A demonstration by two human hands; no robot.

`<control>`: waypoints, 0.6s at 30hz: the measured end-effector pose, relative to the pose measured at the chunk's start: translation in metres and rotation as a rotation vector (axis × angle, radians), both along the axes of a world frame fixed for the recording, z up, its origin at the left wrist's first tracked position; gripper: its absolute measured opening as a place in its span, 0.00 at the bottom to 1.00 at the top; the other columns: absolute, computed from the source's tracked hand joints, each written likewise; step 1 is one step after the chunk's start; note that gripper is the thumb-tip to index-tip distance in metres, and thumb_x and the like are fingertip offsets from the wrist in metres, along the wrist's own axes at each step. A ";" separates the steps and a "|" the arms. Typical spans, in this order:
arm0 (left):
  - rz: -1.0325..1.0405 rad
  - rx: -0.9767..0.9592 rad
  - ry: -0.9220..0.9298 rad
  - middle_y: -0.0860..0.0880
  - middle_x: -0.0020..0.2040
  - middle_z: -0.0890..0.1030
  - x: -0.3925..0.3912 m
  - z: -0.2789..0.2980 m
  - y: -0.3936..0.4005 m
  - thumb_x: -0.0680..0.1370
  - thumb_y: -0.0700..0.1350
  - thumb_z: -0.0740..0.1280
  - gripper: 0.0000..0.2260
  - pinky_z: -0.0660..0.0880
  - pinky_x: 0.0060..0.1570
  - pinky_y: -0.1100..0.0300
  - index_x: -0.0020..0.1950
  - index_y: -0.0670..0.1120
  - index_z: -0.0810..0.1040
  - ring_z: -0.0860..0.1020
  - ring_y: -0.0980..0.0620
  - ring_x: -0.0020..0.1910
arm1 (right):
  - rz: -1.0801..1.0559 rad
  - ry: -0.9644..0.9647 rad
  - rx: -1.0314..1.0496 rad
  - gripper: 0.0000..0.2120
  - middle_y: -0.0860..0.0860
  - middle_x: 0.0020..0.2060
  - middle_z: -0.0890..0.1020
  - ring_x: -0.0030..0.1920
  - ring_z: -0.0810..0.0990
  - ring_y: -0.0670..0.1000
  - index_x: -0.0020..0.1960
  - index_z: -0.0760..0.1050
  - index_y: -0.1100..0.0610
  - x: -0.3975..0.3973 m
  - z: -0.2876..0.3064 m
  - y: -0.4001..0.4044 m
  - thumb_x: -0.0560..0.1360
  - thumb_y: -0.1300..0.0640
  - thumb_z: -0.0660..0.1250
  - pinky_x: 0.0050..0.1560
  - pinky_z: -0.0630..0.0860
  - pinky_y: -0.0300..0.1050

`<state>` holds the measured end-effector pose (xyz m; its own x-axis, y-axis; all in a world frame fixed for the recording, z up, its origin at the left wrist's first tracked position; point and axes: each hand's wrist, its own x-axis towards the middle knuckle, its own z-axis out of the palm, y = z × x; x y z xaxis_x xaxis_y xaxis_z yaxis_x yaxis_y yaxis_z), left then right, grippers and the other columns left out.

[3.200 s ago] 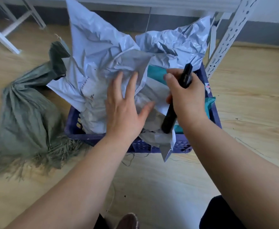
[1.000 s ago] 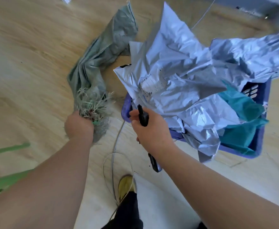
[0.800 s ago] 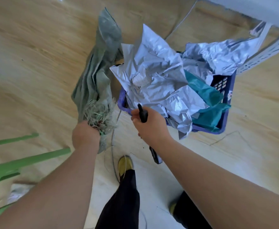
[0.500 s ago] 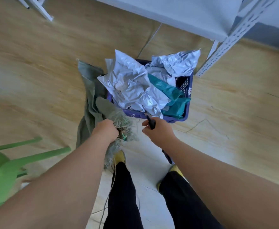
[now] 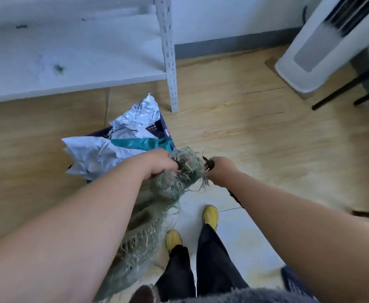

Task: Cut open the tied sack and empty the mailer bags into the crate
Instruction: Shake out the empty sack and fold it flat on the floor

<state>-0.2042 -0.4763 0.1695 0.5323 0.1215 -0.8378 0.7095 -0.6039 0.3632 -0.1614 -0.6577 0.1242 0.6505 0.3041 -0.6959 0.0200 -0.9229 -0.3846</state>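
The grey-green woven sack hangs limp from my left hand, which is closed on its frayed top edge. My right hand grips a black cutter by its handle, right beside the frayed sack mouth. Past my left hand, the blue crate stands on the wooden floor, heaped with crumpled silver-grey mailer bags and a teal one. My left forearm hides the crate's near side.
A white metal shelf with a perforated upright stands behind the crate. A white floor-standing unit and black legs sit at the right. My yellow shoes stand on a pale tile patch. A dark crate corner shows bottom right.
I have stood up, and the crate now lies farther below. My left hand has lifted the empty sack off the floor and brought its frayed top up beside my right hand.
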 end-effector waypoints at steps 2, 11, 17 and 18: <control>0.164 -0.112 -0.074 0.37 0.65 0.71 0.018 0.018 -0.027 0.75 0.42 0.68 0.24 0.67 0.48 0.57 0.69 0.37 0.67 0.73 0.40 0.60 | -0.117 -0.006 0.037 0.10 0.56 0.32 0.72 0.39 0.73 0.56 0.36 0.69 0.60 0.001 0.015 -0.022 0.76 0.59 0.63 0.36 0.68 0.47; 0.677 -0.585 -0.197 0.44 0.29 0.77 0.102 0.085 -0.170 0.79 0.40 0.62 0.12 0.75 0.30 0.61 0.34 0.44 0.72 0.77 0.49 0.26 | -1.057 0.179 0.840 0.05 0.51 0.38 0.78 0.27 0.70 0.46 0.49 0.77 0.53 0.024 0.078 -0.152 0.74 0.54 0.70 0.27 0.70 0.40; 0.693 -0.702 -0.188 0.42 0.40 0.82 0.161 0.119 -0.268 0.80 0.43 0.61 0.09 0.79 0.40 0.53 0.42 0.42 0.75 0.81 0.46 0.37 | -0.746 0.055 0.771 0.26 0.38 0.35 0.75 0.29 0.74 0.37 0.54 0.74 0.47 0.055 0.106 -0.253 0.61 0.44 0.80 0.31 0.72 0.36; 0.640 -0.683 -0.172 0.43 0.37 0.82 0.168 0.125 -0.285 0.80 0.44 0.61 0.09 0.80 0.38 0.54 0.43 0.42 0.75 0.82 0.46 0.34 | -0.748 -0.025 0.719 0.23 0.38 0.31 0.76 0.27 0.74 0.38 0.51 0.76 0.47 0.062 0.111 -0.266 0.60 0.44 0.80 0.30 0.71 0.35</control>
